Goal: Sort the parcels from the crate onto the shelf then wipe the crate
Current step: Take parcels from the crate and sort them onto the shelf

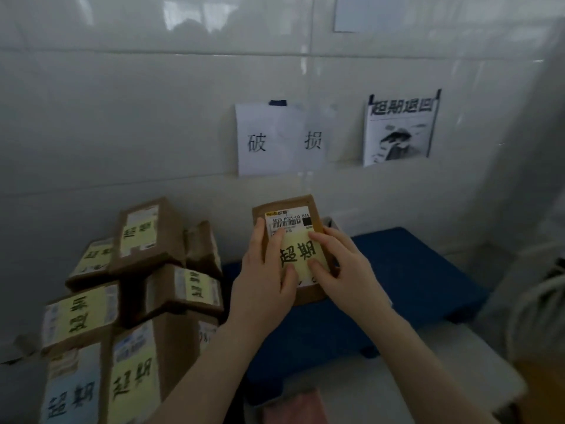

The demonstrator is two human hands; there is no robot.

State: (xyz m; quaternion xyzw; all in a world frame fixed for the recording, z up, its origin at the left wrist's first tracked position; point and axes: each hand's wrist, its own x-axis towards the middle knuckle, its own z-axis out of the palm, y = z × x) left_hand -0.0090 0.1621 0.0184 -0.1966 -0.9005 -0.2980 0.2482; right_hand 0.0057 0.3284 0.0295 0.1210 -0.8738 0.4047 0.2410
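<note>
Both hands grasp one brown cardboard parcel in the middle of the frame, its labelled face turned toward the camera and its top edge leaning away toward the wall. The left hand holds the parcel's left edge, with fingers running up the side and onto the face. The right hand holds the right edge, its fingers laid across a yellow note stuck on the face and hand-lettered 超期. Above the note sits a white shipping label with a barcode.

The parcel is held in front of a blue crate that fills the centre right of the frame; whether the parcel's lower edge touches the crate cannot be told. The crate rests on a pale bench.

At lower left stands a stack of parcels, brown boxes piled against one another, most carrying the same yellow 超期 notes, one at the bottom left a pale blue one.

On the white tiled wall above the held parcel hangs a paper sign reading 破损, and to its right a second sign headed 超期退回 with a black-and-white picture. A pink cloth shows at the bottom edge, blurred.
</note>
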